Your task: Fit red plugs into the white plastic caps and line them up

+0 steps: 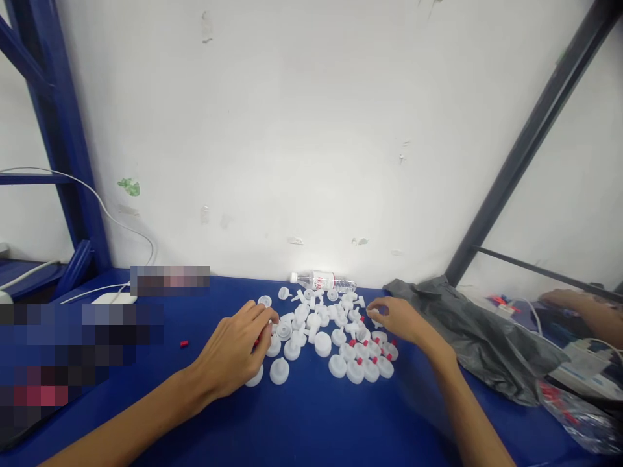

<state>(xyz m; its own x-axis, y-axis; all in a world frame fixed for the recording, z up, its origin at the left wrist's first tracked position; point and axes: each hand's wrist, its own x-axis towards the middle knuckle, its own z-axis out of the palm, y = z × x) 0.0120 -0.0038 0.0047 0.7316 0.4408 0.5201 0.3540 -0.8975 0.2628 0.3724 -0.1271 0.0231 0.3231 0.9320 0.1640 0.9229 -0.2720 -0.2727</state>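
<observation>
White plastic nozzle caps (322, 344) lie in a loose heap in the middle of the blue table. At its right front, several nozzle caps with red tips (355, 371) stand close together. My left hand (236, 353) is at the heap's left edge, fingers curled, with a bit of a red tip (256, 342) showing between thumb and fingers. Beneath that hand, a white cap (254, 377) is partly hidden. On the heap's right side my right hand (396, 318) has its thumb and fingers bent round a white nozzle cap (376, 318), which they partly cover.
A clear plastic bottle (324, 281) lies against the wall behind the heap. One loose red tip (183, 344) rests to the left. At right are a grey plastic bag (487, 334) and a clear bag with red pieces (579, 415). A white cable (121, 224) runs at left.
</observation>
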